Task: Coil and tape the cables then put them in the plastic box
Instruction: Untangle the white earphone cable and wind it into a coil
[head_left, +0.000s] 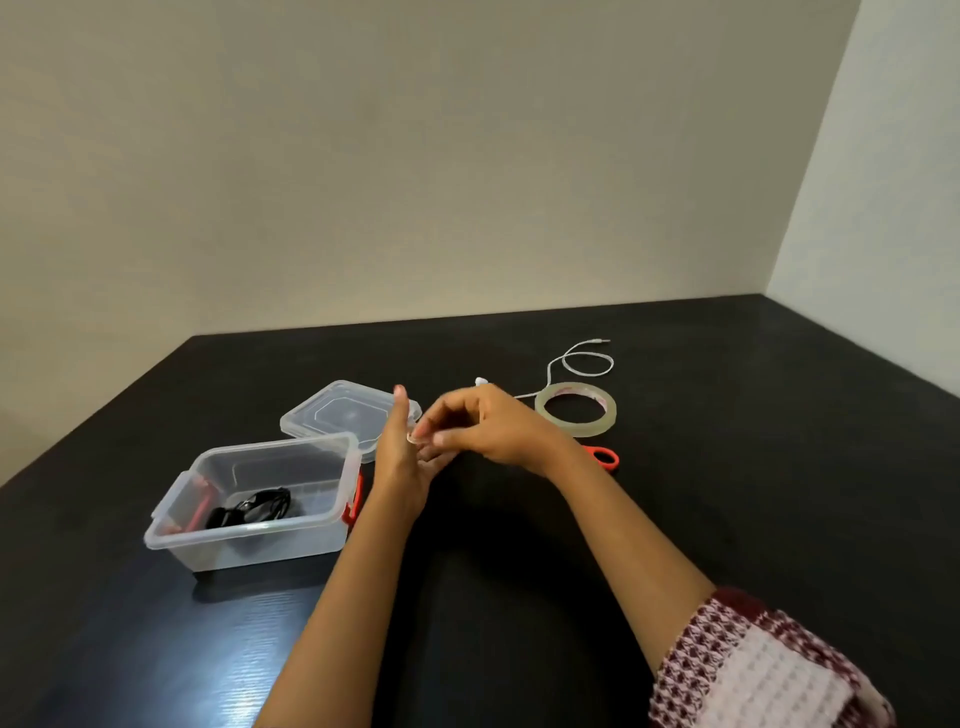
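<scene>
Black table (727, 467), plastic box (249, 535), lid (332, 410), tape roll (576, 428), white cable (612, 364), scissors (605, 457)

Soft, even indoor light fills the frame, moderately bright, with no hard beams. The plain white side wall (883, 182) at 3 o'clock is brightest, while the beige back wall (363, 156) darkens toward 9 o'clock. The matt black worktop (727, 467) swallows most shadows. A pale sheen at 7 o'clock brings out its grain, and a faint shadow lies at the 6 o'clock side of the clear plastic box (260, 551), whose rim carries small glints. Motion blur smears the left grip (402, 457) and right grip (483, 426) near centre, so what the fingertips pinch is unreadable. Wide-angle bending slants the wall corner at 2 o'clock, and the knitted red-and-white sleeve (769, 670) at 5 o'clock looks soft.
</scene>
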